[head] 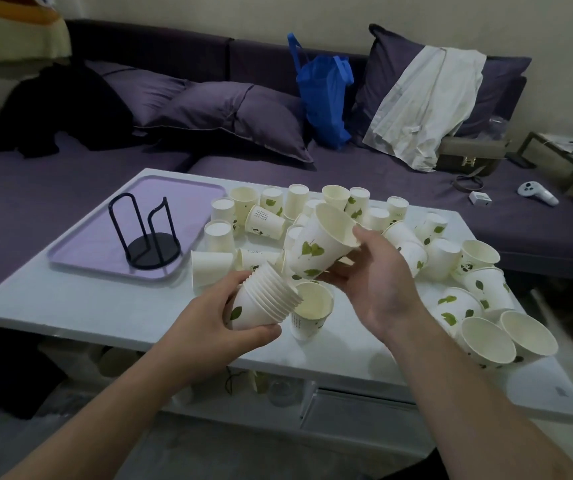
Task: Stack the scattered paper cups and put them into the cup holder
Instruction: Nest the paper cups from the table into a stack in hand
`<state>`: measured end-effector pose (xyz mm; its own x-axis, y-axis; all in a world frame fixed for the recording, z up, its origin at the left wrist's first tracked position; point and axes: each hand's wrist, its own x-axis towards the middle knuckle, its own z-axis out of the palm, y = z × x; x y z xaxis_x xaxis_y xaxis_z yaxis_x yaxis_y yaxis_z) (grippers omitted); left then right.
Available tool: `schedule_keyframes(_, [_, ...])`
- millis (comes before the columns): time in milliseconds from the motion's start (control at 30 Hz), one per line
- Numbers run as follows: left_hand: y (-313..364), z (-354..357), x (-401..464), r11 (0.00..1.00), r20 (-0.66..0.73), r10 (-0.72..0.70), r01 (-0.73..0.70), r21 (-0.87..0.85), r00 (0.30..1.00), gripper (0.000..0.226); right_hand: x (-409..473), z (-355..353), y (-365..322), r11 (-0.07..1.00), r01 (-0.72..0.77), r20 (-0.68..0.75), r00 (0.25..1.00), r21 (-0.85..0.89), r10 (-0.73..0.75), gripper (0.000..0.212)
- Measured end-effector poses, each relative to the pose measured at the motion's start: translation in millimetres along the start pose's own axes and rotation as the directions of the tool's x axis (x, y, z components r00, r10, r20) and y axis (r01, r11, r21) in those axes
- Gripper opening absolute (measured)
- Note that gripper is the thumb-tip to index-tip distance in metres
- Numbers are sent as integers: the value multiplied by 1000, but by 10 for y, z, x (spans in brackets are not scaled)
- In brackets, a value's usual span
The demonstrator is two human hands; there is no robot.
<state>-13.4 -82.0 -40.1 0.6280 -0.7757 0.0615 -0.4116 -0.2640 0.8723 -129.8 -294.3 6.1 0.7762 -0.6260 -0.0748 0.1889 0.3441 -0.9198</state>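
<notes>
- Our left hand (pixel 240 306) is wrapped round a nested stack of white paper cups with green leaf prints (pixel 264 299), tilted, rims pointing right.
- Our right hand (pixel 364 271) pinches a single leaf-printed white paper cup (pixel 323 240) at its side wall, mouth up and away.
- These will be feather-light and thin-walled; we judge a squeeze near the rim would dent them, so we hold lower down the wall, gently.
- Beyond, loose cream paper cups (pixel 440 258) lie scattered over the white low table (pixel 105 306), upright, upturned and on their sides.
- Far left, the black wire cup holder (pixel 146 233) stands on a lilac tray (pixel 181 188); it looks empty, though its base is dim.
</notes>
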Motion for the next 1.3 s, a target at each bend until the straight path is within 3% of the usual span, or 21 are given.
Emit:
schedule_keyframes(133, [-8, -6, 0, 1000, -15, 9, -9, 19, 1000, 75, -15, 88, 89, 991, -125, 45, 991, -39, 126, 41])
schedule_keyframes(367, [33, -38, -15, 999, -6, 34, -34, -8, 999, 73, -20, 188, 149, 985, -133, -18, 991, -107, 132, 29])
schedule_keyframes(633, [100, -44, -40, 997, -8, 70, -70, -38, 998, 72, -5, 329, 292, 891, -5, 50, 998, -454, 31, 32])
schedule_keyframes(800, [53, -69, -43, 999, -10, 49, -49, -17, 999, 73, -40, 421, 306, 807, 47, 160, 985, -589, 60, 27])
schedule_keyframes(900, [11, -99, -30, 1000, -22, 24, -24, 6, 999, 72, 57, 339, 278, 710, 153, 143, 987, -688, -74, 29])
schedule_keyframes(1000, [-59, -147, 3, 999, -81, -29, 32, 37, 996, 72, 205, 220, 202, 515, 175, 50, 968, -839, -247, 23])
schedule_keyframes(1167, [-153, -237, 30, 996, -144, -83, 87, 21, 986, 69, 432, 240, 233, 187, 55, 46, 998, -981, -49, 47])
schedule_keyframes(1300, [-186, -271, 41, 996, -143, -82, 88, 31, 986, 69, 560, 350, 293, 68, 33, 32, 999, -997, -5, 61])
